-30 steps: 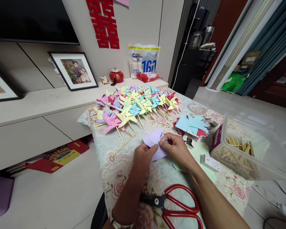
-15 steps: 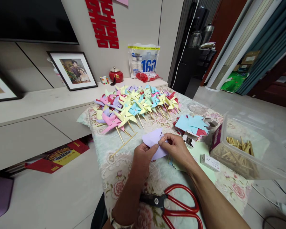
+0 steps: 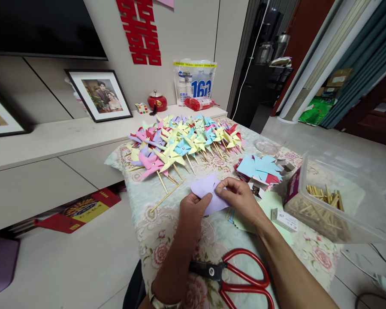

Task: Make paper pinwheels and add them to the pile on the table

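Note:
A lilac sheet of paper (image 3: 216, 202), cut and partly curled, is held between my two hands above the table. My left hand (image 3: 194, 209) grips its lower left side, thumb on top. At its right, my right hand (image 3: 236, 194) pinches the paper with thumb and forefinger. Just left of the hands lies a thin wooden stick (image 3: 167, 195). Red-handled scissors (image 3: 227, 274) rest on the cloth between my forearms. Beyond the hands stand many finished paper pinwheels (image 3: 183, 148) on sticks, in yellow, pink, blue and lilac.
Right of my hands are a stack of cut paper (image 3: 259, 167), an open small box of pins (image 3: 256, 189), a white box (image 3: 284, 219) and a clear plastic bin (image 3: 324, 219) of wooden sticks. A cabinet (image 3: 51, 141) runs behind the floral tablecloth (image 3: 161, 253).
My right hand has shifted slightly right along the lilac paper, and the paper's top edge has tilted a little left. My left hand stays nearly in place.

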Demonstrator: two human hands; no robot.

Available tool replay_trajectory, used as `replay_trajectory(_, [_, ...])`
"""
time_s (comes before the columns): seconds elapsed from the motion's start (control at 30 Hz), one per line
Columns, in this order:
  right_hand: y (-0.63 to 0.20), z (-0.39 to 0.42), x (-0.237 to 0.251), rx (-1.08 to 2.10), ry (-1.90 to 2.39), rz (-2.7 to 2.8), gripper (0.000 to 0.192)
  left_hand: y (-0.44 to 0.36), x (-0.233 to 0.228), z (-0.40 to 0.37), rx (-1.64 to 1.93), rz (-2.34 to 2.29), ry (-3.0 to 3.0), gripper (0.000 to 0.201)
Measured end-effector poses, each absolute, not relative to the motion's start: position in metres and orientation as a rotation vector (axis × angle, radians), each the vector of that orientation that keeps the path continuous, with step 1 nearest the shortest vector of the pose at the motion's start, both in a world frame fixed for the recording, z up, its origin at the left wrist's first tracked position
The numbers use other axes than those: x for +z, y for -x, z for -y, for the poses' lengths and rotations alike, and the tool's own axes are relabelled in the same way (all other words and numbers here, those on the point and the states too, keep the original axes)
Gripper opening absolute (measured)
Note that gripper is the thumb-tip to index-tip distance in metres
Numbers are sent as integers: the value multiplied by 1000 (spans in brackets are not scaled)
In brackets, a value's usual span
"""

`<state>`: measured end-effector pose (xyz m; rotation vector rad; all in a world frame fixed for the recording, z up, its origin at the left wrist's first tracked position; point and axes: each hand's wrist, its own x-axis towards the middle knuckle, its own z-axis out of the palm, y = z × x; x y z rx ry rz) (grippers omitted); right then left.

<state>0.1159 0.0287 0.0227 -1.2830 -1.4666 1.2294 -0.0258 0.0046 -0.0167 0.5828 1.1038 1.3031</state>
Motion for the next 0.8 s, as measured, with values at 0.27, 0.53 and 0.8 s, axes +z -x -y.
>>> replay_trajectory(0.27, [-115, -28, 29, 1495, 1117, 1103, 66, 28, -18, -4, 1280, -1151, -594, 35])
replay_trajectory(0.53, [-112, -28, 24, 1507, 1153, 1144, 106, 29, -20, -5, 1258, -1149, -640, 38])
replay_trajectory(0.8, [-108, -27, 25, 1526, 1167, 1126, 105, 27, -19, -4, 1238, -1179, -680, 36])
